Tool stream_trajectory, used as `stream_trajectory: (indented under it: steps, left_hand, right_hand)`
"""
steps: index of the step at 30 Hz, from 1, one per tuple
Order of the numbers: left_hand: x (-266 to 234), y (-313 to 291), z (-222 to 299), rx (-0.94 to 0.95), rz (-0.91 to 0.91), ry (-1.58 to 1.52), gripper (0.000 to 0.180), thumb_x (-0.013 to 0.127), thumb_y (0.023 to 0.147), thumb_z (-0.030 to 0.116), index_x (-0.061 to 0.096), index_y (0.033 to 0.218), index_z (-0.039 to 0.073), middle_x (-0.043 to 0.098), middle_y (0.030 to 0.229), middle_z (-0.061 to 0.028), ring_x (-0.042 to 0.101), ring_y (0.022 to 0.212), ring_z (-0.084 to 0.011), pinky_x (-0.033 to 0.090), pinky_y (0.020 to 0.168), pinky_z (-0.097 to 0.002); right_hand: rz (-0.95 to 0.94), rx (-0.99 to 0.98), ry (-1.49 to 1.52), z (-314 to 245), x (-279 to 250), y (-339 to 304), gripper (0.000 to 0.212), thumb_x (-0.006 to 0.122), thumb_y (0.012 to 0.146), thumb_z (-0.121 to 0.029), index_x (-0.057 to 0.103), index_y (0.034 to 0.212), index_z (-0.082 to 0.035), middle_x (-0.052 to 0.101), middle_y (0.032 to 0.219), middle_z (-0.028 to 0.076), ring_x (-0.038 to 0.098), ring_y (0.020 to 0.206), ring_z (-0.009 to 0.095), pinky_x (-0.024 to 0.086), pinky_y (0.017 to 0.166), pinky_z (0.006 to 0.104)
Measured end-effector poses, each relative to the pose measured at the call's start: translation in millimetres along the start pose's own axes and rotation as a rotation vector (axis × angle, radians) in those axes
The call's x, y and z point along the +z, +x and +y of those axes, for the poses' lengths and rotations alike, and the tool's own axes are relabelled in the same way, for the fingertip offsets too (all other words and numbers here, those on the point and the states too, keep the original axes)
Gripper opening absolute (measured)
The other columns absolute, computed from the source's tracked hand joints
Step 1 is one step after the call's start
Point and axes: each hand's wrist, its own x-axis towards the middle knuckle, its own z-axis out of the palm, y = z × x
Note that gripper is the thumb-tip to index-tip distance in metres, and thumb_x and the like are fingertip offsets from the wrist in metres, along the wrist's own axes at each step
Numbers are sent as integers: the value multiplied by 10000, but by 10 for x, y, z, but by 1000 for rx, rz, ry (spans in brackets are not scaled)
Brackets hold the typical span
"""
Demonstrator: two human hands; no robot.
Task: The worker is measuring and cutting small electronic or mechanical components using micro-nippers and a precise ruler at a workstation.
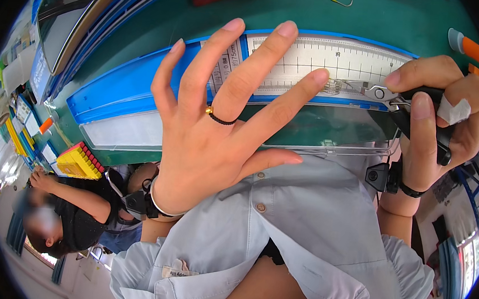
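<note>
Holds the left hand [213,119] open, fingers spread, over a blue ruler case [117,99] at centre; grips black-handled pliers [380,93] in the right hand [445,112], beside a small wire piece [332,86] right of centre. Probably needs pinching at one end, being light, stiff, slippery. Shows a green tabletop [301,11] beneath, a co-worker [79,221] lower left.

left grip [214,126] splayed, right grip [466,131] curled
</note>
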Motion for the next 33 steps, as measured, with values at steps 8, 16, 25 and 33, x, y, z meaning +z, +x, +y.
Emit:
stream_trajectory:
  steps: [8, 16, 25, 33]
  left_hand:
    - [-2, 4, -14, 10, 15, 6, 664, 468, 855, 757, 713, 1307, 337, 497, 1537, -79, 405, 1385, -347, 245, 1141, -539]
    - [-29, -101, -163, -15, 234, -61, 738, 431, 921, 771, 776, 1195, 179, 581, 1429, -196, 404, 1374, -395, 257, 1169, -480]
    - [154, -32, -239, -287, 705, -437, 517, 729, 897, 187, 576, 1337, -36, 594, 1351, -218, 498, 1316, -345, 298, 1176, -428]
    - [-165, 94, -343, -402, 369, -95, 152, 789, 861, 150, 734, 971, 60, 711, 1044, -78, 606, 1025, -238, 402, 990, -364]
  right_hand:
    - [-84, -40, -95, -11, -33, 20, 235, 567, 881, 43, 368, 881, -82, 695, 899, 251, 599, 778, 184, 493, 737, 290]
    - [-56, -42, -16, 14, -7, 29, 244, 553, 881, 61, 357, 876, -85, 690, 886, 245, 608, 785, 191, 509, 753, 296]
    - [-26, 32, -20, -24, 4, 1, 255, 556, 884, 54, 351, 871, -96, 688, 905, 229, 602, 794, 189, 508, 778, 295]
    - [24, 19, 131, 47, -66, -18, 272, 610, 886, -30, 348, 881, -102, 672, 917, 214, 569, 790, 166, 478, 726, 248]
